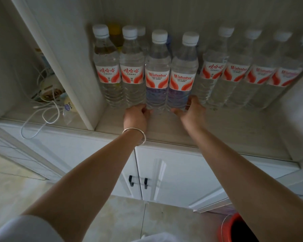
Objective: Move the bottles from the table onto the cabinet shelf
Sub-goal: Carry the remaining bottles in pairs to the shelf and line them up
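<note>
A row of clear water bottles with white caps and red-and-white labels stands on the cabinet shelf (217, 126). My left hand (136, 116) grips the base of one middle bottle (157, 67). My right hand (192, 110) grips the base of the bottle beside it (183, 70). Both of these bottles stand upright on the shelf, side by side. Two more bottles (106, 67) stand to their left and several (238, 70) to their right. Behind the row a yellow-capped bottle (115, 34) is partly hidden.
A white upright panel (73, 84) divides the shelf; left of it lie white cables (42, 117) and small devices. Below are white cabinet doors with black handles (145, 183). A red bucket (234, 227) stands on the tiled floor at bottom right.
</note>
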